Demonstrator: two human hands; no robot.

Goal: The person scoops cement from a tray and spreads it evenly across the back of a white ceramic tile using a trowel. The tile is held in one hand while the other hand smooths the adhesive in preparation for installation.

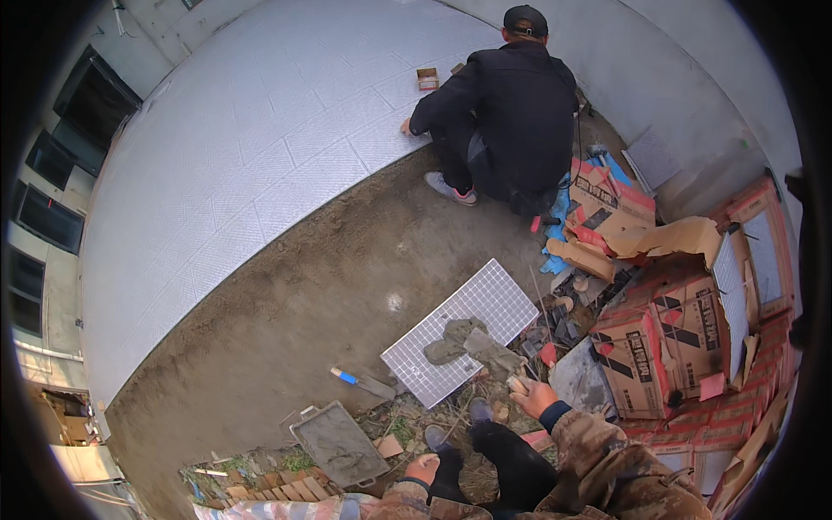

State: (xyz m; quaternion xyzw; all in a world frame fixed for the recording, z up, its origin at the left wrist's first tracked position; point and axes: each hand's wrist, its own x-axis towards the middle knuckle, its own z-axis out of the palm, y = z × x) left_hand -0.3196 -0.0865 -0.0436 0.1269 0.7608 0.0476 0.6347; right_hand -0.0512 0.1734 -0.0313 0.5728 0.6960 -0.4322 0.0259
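My right hand is wrapped round the handle of a trowel, its blade coated with grey mortar. That blade lies over a tile, turned with its white gridded back up. A lump of wet mortar sits on the tile, touching the blade's left side. My left hand hangs low by my left leg, its fingers curled in with nothing visible in them. Nearest to it is a shallow tray of grey mortar. Another trowel-like tool with a blue handle lies left of the tile.
A co-worker in dark clothes crouches ahead at the edge of the laid tile floor. Bare screed stretches between us. Cardboard tile boxes are stacked at right beside rubble. A small box stands on the laid tiles.
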